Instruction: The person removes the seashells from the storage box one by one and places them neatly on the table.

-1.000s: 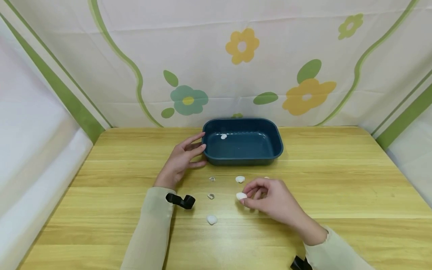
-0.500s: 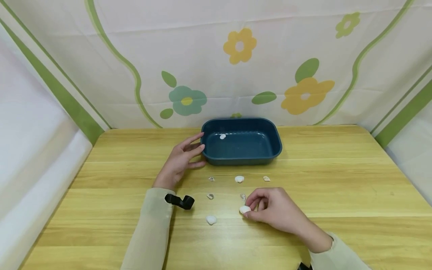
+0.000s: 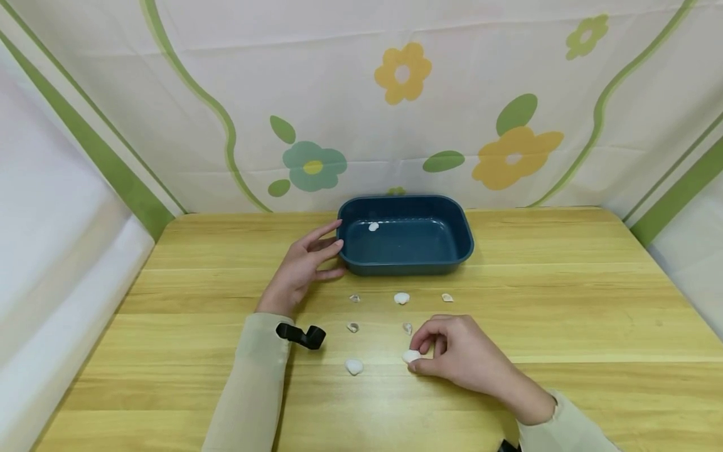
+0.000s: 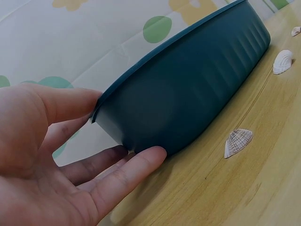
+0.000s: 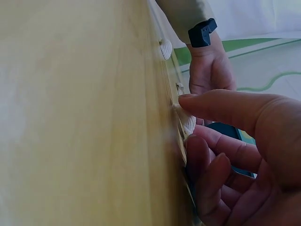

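My right hand pinches a white seashell between thumb and fingertips, low at the tabletop. The ribbed surface of that shell shows in the right wrist view. At the back, my left hand rests its extended fingers against the left end of a dark blue rectangular basin. In the left wrist view the thumb is at the rim and other fingertips touch the lower wall. One small white shell lies inside the basin. Just behind the pinched shell is a small greyish shell.
In front of the basin lie a small shell, a white shell and a pale shell. Nearer are a greyish shell and a larger white one. A flowered cloth hangs behind the wooden table.
My right hand has carried the white seashell toward the near side and down to the tabletop, uncovering the small greyish shell and the pale one. The left hand stays at the basin.
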`<state>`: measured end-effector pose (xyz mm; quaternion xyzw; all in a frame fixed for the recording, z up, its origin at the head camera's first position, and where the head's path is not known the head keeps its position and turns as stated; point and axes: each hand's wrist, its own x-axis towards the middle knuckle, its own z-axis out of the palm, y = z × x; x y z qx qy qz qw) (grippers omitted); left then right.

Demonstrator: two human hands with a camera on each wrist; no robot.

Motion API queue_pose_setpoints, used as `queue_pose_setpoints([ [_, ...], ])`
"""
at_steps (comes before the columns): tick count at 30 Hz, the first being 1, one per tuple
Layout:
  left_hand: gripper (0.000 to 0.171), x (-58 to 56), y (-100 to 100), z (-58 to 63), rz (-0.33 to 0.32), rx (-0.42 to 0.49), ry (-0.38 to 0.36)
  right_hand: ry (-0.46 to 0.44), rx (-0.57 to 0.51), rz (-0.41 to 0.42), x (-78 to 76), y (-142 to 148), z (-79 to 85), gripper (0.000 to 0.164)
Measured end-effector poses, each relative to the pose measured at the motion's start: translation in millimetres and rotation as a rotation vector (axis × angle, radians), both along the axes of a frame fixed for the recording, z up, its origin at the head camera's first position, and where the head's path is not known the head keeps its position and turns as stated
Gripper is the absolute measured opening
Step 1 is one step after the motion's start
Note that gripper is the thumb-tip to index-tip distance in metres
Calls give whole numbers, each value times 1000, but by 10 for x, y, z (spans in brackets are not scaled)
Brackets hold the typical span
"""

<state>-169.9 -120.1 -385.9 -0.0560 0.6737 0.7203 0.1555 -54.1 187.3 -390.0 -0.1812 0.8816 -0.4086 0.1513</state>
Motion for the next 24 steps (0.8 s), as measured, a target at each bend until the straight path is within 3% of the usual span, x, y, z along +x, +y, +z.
queue_pose_setpoints([
  [24,52,4,0,2,7,20,0,-45,-33,30,-31,46,-13,23],
])
